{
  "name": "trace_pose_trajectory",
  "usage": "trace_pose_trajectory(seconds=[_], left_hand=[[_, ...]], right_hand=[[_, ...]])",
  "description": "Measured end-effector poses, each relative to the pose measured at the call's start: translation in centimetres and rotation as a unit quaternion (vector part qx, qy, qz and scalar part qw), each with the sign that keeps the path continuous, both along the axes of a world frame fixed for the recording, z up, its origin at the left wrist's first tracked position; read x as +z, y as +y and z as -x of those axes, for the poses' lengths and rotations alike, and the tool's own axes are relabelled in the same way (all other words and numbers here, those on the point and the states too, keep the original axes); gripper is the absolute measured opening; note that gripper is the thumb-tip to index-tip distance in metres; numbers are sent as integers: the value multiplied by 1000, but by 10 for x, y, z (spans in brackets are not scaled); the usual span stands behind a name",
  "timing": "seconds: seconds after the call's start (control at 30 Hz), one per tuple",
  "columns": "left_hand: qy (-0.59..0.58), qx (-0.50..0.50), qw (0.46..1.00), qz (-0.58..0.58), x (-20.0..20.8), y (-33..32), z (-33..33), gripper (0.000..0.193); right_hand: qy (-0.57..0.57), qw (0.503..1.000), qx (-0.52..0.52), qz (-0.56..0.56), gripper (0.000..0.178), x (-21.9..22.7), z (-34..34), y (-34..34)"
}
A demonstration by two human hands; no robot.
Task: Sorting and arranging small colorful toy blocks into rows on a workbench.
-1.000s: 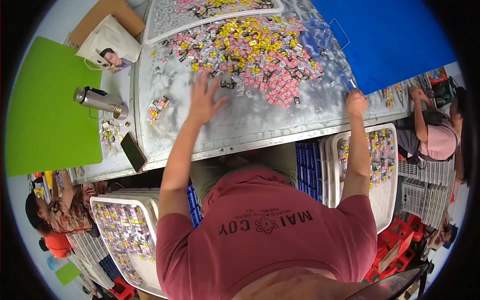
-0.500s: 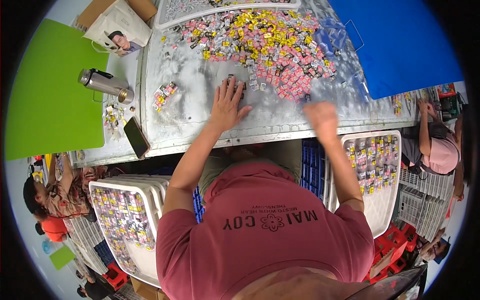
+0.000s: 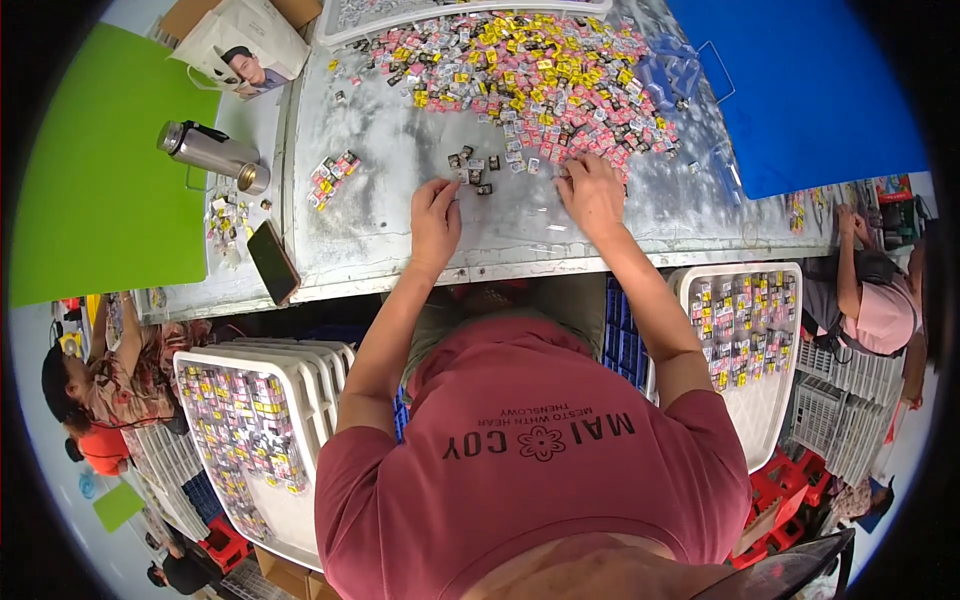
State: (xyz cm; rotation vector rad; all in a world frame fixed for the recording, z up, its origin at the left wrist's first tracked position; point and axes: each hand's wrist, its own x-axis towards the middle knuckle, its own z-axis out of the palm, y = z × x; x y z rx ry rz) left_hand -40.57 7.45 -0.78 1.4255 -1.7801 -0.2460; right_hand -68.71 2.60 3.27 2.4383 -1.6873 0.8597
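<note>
The view comes from the left one of two fisheye cameras worn side by side on the head, looking steeply down, upright and unmirrored. Closest to the lens is the red shirt (image 3: 540,510), filling the lower middle; beyond it the bench (image 3: 385,135) spans the upper part, with the left hand (image 3: 436,222) and right hand (image 3: 596,203) near mid-view. The wide lens reaches from a green panel (image 3: 110,170) at left to a blue panel (image 3: 800,100) at right, bowing straight edges toward its dark round rim.

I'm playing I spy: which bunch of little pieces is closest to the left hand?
The small dark bunch, just beside the left hand; the big colourful heap and the pink-and-yellow bunch lie farther off.
</note>
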Motion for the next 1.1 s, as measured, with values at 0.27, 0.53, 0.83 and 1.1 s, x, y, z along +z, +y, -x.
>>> trace_pose_trajectory(seconds=[0.27, 0.53, 0.83, 1.1], left_hand=[[21, -10, 998, -55, 3, 1, -3, 35], [10, -92, 994, -51, 8, -18, -1, 37], [-5, -124, 987, -97, 20, -21, 10, 34], [24, -89, 993, -79, 19, -20, 13, 35]], right_hand=[[-18, 1000, 8, 0, 18, -10, 0, -5], [-83, 977, 145, -130, 12, 11, -30, 4], [-65, 978, 144, -137, 12, -5, -62, -14], [-92, 967, 167, -171, 21, 5, -61, -10]])
